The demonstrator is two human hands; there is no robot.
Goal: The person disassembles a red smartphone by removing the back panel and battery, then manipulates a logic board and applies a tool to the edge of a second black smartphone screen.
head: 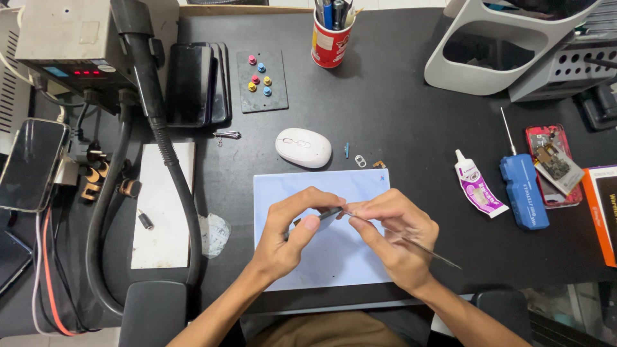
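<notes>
I am pinching a small, thin, dark flat part [330,213] between the thumb and fingers of my left hand [290,232], directly above the pale blue rectangular work mat [334,260] that is lying on the black desk [398,109]. My left fingers are closed tight on the part. My right hand [392,238] is closed around slim metal tweezers [411,245], whose fine tip is meeting the part where my two hands are coming together; the tweezers' far end is sticking out past the mat's right edge.

Just beyond the mat's top edge, a white oval computer mouse [303,147] is resting, and near the mat's top right corner a few tiny loose parts [360,160] are lying, too small to identify. To the right of the mat, a white and purple glue tube [479,186] is lying beside a blue-handled screwdriver [522,186], and further right an opened red phone [554,164] is showing its insides. Well beyond the mat, a red cup of pens [331,38] is standing, with a dark square pad dotted with coloured pegs [261,80] to its left. To the left of the mat, a white rectangular slab [164,205] is lying, crossed by a thick black hose [173,167] coming from a grey rework station [71,38]. A dark phone [31,164] is sitting at the far left.
</notes>
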